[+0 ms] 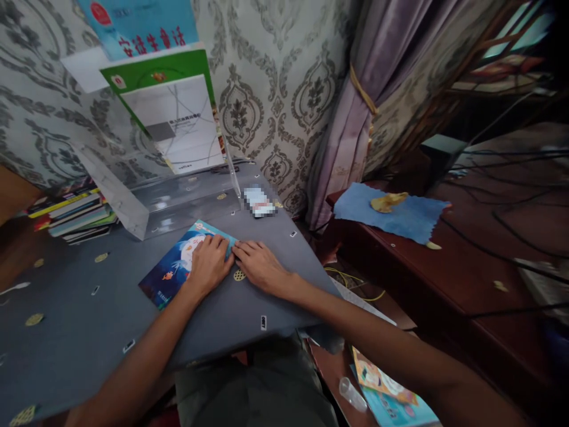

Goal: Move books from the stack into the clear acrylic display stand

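A thin blue picture book [171, 270] with a pale round shape and small orange figures on its cover lies at a slant on the grey tablecloth. My left hand [208, 261] lies flat over its right part, fingers stretched toward the upper edge. At the book's right corner, my right hand [262, 267] has its fingertips and thumb close together on the edge, beside the left fingers. The corner itself is partly hidden under the fingers.
A clear acrylic stand [178, 204] rises behind the book, holding a green-bordered booklet [186, 124]. Left of it is a stack of books [80, 216]. A blurred-out phone-like item [259, 200] lies to the right. Beyond the table, a brown bench [413, 284] carries a blue cloth [355, 207].
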Available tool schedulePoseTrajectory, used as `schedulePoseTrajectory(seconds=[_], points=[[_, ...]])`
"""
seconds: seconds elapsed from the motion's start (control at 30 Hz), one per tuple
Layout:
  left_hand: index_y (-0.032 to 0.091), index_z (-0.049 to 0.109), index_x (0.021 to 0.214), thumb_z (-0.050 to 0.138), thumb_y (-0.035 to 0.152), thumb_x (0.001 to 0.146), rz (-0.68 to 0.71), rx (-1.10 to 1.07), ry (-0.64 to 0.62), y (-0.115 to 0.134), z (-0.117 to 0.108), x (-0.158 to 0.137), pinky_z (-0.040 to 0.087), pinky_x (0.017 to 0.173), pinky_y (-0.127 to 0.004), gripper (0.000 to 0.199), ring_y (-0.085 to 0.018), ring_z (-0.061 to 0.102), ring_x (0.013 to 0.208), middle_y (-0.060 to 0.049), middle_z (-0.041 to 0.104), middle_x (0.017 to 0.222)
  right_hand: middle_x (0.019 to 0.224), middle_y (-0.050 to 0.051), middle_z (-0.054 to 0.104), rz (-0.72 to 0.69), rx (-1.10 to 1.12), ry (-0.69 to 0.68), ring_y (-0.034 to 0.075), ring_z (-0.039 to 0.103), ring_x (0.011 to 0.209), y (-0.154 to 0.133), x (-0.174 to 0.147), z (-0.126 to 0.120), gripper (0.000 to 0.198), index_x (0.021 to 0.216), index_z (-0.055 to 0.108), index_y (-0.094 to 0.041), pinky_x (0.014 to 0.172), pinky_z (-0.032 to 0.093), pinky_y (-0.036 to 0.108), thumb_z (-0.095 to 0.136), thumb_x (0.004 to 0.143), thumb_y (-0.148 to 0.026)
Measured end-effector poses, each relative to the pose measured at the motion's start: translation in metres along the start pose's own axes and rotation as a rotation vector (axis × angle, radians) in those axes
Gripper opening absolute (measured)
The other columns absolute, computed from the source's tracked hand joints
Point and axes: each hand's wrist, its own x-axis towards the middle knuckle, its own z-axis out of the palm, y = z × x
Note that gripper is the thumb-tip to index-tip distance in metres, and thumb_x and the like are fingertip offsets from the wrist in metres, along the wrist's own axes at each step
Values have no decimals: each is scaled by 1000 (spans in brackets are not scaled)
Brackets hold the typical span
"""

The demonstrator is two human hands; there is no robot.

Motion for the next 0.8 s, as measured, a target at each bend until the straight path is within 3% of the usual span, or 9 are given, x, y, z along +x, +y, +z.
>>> schedulePoseTrajectory(seconds=[0.17,0.3,0.5,0.63,0.8], points=[[18,64,126,50,37,99,74,-159,69,-25,9,-16,48,101,-47,35,-29,59,116,-13,66,126,136,17,64,23,-44,7,28,57,126,-6,-2,-4,34,132,60,-12,102,45,45,52,102,-25],[18,62,128,45,44,102,43,-168,101,-44,7,-56,45,106,-51,41,-32,54,128,-16,61,136,138,16,63,65,-58,-35,28,56,127,-11,2,-7,33,131,61,-13,102,44,45,54,102,-26],[22,64,127,45,42,102,-27,-184,153,-38,-1,-114,41,109,-52,38,-30,60,123,-13,68,130,135,20,62,121,-101,-78,31,56,125,-28,6,-10,37,131,60,-8,102,44,46,55,101,-31],[23,65,125,45,42,101,-81,-241,121,-40,-4,-116,42,108,-49,36,-28,59,124,-11,67,132,139,24,59,134,-150,-74,33,55,126,-36,5,-7,44,135,57,-5,102,44,48,55,101,-34],[20,61,129,42,43,100,-265,-226,75,-76,-1,-92,43,107,-48,42,-29,55,128,-14,60,141,144,24,55,159,-141,-52,33,52,133,-42,1,-3,47,138,56,-5,106,43,49,56,100,-34]])
